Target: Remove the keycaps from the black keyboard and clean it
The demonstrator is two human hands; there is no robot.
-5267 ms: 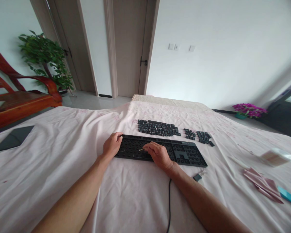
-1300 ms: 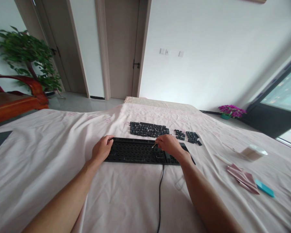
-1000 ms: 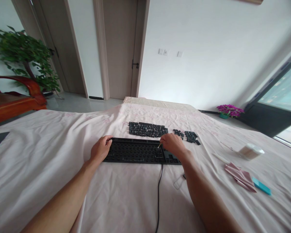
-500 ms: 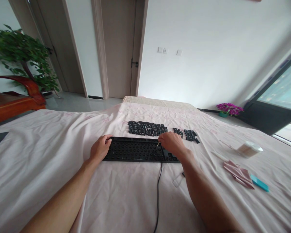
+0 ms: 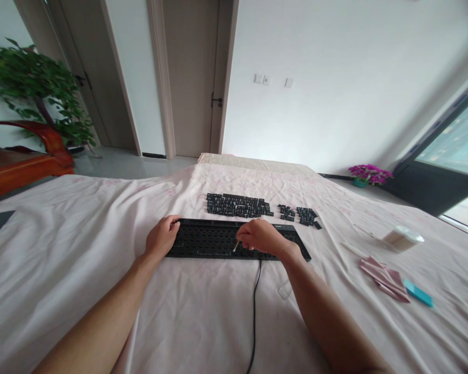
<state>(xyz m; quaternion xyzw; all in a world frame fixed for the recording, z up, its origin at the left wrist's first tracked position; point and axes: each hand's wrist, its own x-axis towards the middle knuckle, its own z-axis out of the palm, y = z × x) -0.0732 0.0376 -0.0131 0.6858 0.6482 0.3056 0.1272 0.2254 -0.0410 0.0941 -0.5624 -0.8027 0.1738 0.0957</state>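
A black keyboard (image 5: 206, 238) with its keycaps off lies flat on the pale pink cloth. My left hand (image 5: 163, 236) is closed on its upper left corner, fingers over the far edge. Pinched in my right hand (image 5: 259, 235) is a thin cotton swab (image 5: 236, 245), slanting down to the keyboard right of its middle. My right hand covers part of the board there. Behind the keyboard lie the loose black keycaps (image 5: 234, 205), set out in rows, with smaller groups to the right.
A black cable (image 5: 254, 317) runs from the keyboard towards me. Beside it lies a wire loop tool (image 5: 284, 291), partly hidden by my right forearm. To the right are a round tub of cotton swabs (image 5: 403, 239), a folded pink cloth (image 5: 385, 279) and a flat blue object (image 5: 418, 293).
My right hand has moved left and nearer to me over the keyboard, carrying the cotton swab. More of the board's right end shows. My left hand stays at its corner.
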